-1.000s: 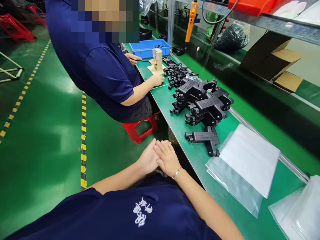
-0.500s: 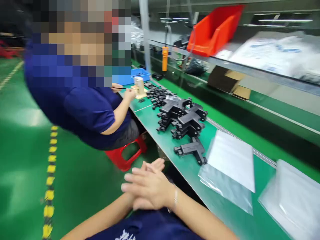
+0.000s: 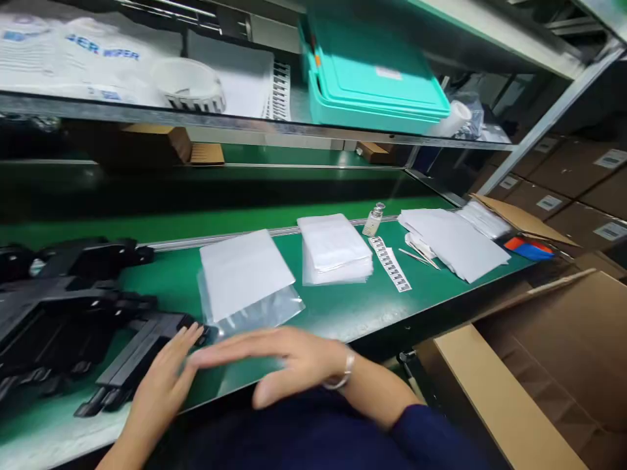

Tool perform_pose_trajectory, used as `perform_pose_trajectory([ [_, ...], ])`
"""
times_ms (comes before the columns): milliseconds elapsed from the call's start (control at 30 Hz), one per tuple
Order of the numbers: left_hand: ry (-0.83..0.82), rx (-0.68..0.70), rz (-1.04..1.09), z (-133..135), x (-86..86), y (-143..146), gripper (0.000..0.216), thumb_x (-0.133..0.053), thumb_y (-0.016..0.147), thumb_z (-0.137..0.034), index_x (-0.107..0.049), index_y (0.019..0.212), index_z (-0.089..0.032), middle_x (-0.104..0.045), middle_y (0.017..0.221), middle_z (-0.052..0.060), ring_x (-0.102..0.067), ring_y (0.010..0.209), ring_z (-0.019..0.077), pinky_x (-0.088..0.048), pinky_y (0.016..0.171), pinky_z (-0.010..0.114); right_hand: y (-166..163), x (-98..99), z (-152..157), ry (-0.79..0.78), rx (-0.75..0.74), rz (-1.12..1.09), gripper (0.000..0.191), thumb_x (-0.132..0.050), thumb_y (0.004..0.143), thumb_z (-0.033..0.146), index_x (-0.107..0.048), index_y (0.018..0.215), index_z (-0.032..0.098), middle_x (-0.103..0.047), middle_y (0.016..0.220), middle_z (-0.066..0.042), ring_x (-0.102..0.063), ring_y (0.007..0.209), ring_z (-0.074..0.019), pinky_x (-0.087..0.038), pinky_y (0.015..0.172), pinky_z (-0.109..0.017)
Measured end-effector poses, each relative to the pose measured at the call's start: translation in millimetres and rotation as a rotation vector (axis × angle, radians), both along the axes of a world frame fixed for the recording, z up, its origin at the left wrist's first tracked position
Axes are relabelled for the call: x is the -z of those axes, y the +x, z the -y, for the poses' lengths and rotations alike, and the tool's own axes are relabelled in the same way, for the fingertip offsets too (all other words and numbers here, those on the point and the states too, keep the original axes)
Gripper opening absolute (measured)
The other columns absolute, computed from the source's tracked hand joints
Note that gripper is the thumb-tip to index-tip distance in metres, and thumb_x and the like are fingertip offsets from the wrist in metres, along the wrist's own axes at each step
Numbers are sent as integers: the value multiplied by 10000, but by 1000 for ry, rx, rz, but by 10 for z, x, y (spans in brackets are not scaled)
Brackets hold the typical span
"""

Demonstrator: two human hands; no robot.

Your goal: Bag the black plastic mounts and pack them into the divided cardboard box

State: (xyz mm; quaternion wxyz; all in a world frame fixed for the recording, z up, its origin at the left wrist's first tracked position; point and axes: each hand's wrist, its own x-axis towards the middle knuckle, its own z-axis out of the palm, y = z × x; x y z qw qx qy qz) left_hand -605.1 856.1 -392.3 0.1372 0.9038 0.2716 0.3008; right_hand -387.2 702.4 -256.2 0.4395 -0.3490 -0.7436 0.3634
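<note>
My left hand (image 3: 164,382) is open, fingers stretched out, at the table's front edge. It overlaps a single black T-shaped plastic part (image 3: 140,356); whether it touches the part I cannot tell. My right hand (image 3: 291,356) is also open, thumb apart, holding nothing, with its fingertips near those of the left. A silvery band (image 3: 349,369) circles the right wrist. Behind the hands lie a white sheet (image 3: 245,271) and clear plastic bags (image 3: 267,313). More black plastic parts (image 3: 53,307) are piled at the left.
On the green table (image 3: 333,316) lie a stack of white bags (image 3: 337,251), a small bottle (image 3: 373,220), a label strip (image 3: 392,264) and white sheets (image 3: 445,238). A shelf above holds a teal box (image 3: 377,78). An open cardboard box (image 3: 539,365) stands at right.
My view has swung right, away from the seated co-worker, toward the table. My hands, crossed over each other before, have come apart and now reach toward the table edge.
</note>
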Motion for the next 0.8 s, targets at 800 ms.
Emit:
perform_pose_trajectory([
  [800,-24,535,-319,341,-492,2872,458,-488,920,-343,-533,1351,-196,-451,1488,113,-449,1345,309,-381,1110,481,1924,1457,1732,-386,1730,350,557,-294,969,439,-511,1365,113,-538,1392,-183,-501,1301,-270,-382,1103,-506],
])
